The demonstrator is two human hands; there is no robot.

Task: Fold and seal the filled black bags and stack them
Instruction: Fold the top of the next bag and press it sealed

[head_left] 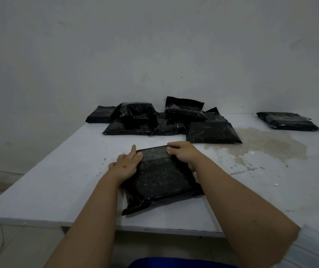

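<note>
- White table [58, 171], far edge against a pale wall [154, 45]; near edge runs across the lower view
- Filled black bag [160, 178] lies flat near the middle of the near edge, its top flap folded over toward the person, a loose tail of plastic trailing off its near-left corner
- Left hand [126, 164] rests on the bag's left side, fingers straight and pointing toward the far edge, fingertips at the far-left corner of the bag; nothing gripped
- Right hand [183, 154] sits on the bag's far-right corner, fingers curled over the folded flap, thumb side down along the bag's right edge; it grips the flap
- Both forearms bare, reaching in from the near edge; a light sleeve [317, 246] shows at the right arm, lower right of view
- Heap of black bags [151, 120] at the middle of the far edge, several overlapping, some lying on top of others; exact count hard to tell
- One bag of that group [213, 132] lies flat at the heap's right, nearest the hands but apart from the held bag
- Separate stack of black bags [288, 122] toward the far-right corner, well apart from the heap
- Brownish stain [261, 146] with glossy wet-looking patches spreads over the table's right half, between heap and stack
- Dark specks scattered on the table left of the left hand
</note>
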